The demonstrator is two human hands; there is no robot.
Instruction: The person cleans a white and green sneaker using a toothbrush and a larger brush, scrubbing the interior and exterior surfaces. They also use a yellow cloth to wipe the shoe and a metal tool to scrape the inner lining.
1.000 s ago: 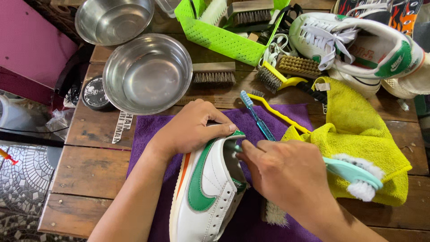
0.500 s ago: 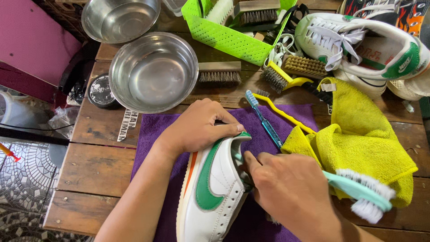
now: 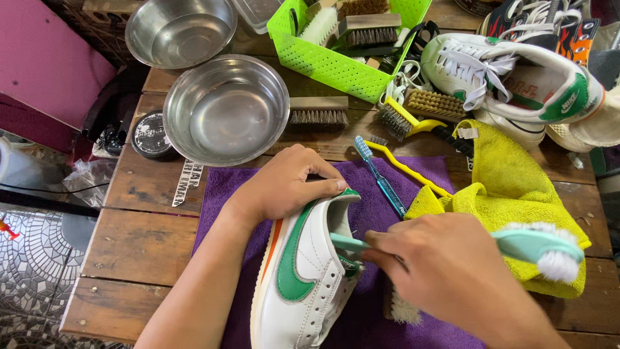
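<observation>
Step in hand looks like scrubbing the white sneaker w/ green swoosh (image 3: 303, 278), lying on its side on the purple towel (image 3: 400, 194) at the bench (image 3: 139, 245) front. Left hand (image 3: 287, 184) lies curled over the heel end, fingers pressing the collar rim, pinning it. Right hand (image 3: 445, 271) is closed round a mint-handled brush (image 3: 539, 249); white bristle head sticks out right, handle tip by the shoe opening. A 2nd brush seems to sit under that hand, unclear. Next move prob. needs bristles turned onto the leather w/ the heel kept pinned.
</observation>
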